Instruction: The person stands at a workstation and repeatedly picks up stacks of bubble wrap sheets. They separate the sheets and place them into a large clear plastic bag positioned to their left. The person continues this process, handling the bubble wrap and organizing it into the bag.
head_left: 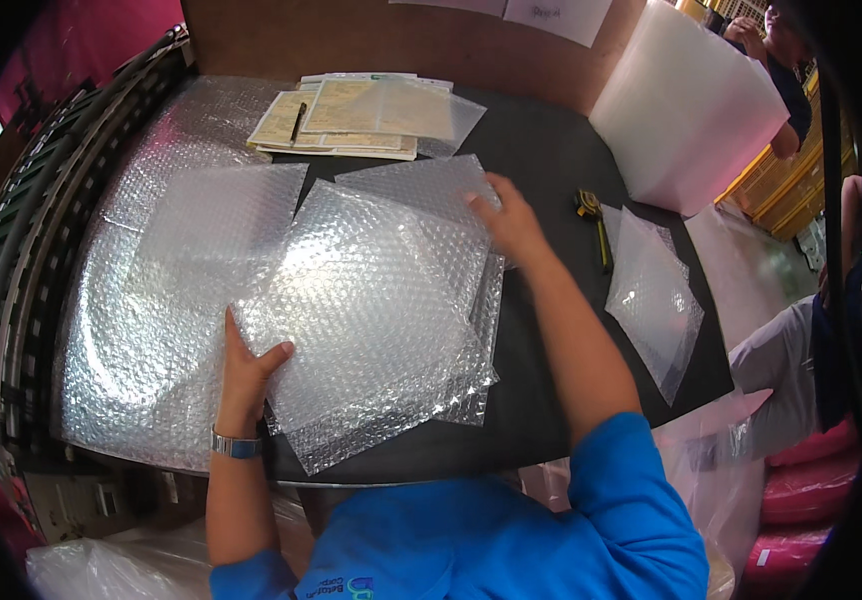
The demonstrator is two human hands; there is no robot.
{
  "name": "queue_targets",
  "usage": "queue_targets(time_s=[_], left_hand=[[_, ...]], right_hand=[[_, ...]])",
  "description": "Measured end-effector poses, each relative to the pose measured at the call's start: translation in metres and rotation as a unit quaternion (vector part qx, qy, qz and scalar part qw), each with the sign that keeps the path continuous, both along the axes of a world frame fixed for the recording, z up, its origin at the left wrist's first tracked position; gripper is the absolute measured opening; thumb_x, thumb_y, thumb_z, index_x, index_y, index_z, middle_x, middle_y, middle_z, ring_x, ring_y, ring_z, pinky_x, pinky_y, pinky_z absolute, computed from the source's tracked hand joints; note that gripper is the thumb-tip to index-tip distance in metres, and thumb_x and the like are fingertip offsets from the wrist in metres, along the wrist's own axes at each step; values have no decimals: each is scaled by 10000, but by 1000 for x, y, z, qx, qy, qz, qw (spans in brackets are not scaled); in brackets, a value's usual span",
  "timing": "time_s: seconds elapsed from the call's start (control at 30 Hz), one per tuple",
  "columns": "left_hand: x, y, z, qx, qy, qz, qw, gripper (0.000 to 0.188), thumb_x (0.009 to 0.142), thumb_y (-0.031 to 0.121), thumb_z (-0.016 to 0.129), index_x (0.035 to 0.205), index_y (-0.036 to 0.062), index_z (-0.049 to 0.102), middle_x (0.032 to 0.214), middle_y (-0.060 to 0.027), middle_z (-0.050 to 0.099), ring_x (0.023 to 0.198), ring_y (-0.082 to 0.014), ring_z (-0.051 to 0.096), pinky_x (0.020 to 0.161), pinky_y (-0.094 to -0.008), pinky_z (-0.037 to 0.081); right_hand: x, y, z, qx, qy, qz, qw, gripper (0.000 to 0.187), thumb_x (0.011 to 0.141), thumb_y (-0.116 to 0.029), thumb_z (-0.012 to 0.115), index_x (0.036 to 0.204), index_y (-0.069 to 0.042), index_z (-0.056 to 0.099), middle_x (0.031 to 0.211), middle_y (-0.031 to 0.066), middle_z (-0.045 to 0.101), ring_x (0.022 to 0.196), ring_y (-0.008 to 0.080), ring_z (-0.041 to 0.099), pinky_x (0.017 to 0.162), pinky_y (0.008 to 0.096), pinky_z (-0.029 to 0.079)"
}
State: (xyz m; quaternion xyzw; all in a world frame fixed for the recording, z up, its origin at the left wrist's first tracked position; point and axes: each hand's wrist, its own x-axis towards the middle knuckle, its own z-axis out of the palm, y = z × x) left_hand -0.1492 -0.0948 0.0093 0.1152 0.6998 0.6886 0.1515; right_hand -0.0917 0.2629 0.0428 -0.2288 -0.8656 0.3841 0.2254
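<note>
A loose stack of clear bubble wrap sheets (pixel 381 300) lies in front of me on the black tabletop, its layers turned at slightly different angles. My left hand (pixel 251 360) grips the stack's left edge, thumb on top and the other fingers partly hidden beneath. At the far right corner, my right hand (pixel 506 215) pinches a smaller bubble wrap sheet (pixel 421 185) that sticks out behind the top one. Left of the stack, another small bubble wrap piece (pixel 221 215) rests on a wide bubble wrap sheet (pixel 131 340) covering the table's left side.
Papers (pixel 351 110) with a pen (pixel 299 122) lie at the back. To the right are a yellow and black tape measure (pixel 589 205) and loose clear sheets (pixel 656 300). A white foam stack (pixel 686 110) stands back right. A roller conveyor (pixel 31 220) runs along the left. Other people stand at right.
</note>
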Motion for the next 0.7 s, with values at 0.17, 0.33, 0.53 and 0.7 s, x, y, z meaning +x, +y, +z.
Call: queue_targets(time_s=[0.17, 0.33, 0.53, 0.7], left_hand=[[-2, 4, 6, -47, 3, 7, 999, 981, 618, 49, 696, 1345, -25, 40, 1283, -234, 307, 1108, -296, 419, 881, -345, 414], [-5, -2, -4, -37, 4, 9, 999, 985, 619, 47, 697, 1350, -15, 38, 1310, -229, 274, 1152, -288, 371, 923, -348, 368], [11, -2, 6, 37, -77, -39, 996, 1004, 622, 80, 708, 1352, -7, 24, 1310, -232, 276, 1190, -288, 331, 944, -342, 338], [27, 10, 4, -32, -24, -62, 997, 1015, 622, 130, 726, 1346, -16, 30, 1299, -234, 296, 1187, -292, 338, 948, -358, 333]], right_hand=[[-15, 48, -61, 248, -235, -115, 933, 690, 735, -347, 629, 1300, -126, 302, 1246, 182, 401, 1079, 348, 456, 887, 364, 379], [9, 29, -53, -120, -16, 87, 989, 694, 708, -110, 623, 1309, -120, 276, 993, 120, 525, 909, 236, 549, 766, 330, 439], [101, -1, -20, -508, 8, 119, 853, 386, 791, -33, 447, 1174, 8, 423, 944, 102, 578, 841, 165, 578, 732, 292, 485], [146, -34, -48, -596, 16, 120, 794, 341, 847, -183, 469, 1126, 12, 477, 1030, 118, 560, 922, 183, 565, 791, 327, 473]])
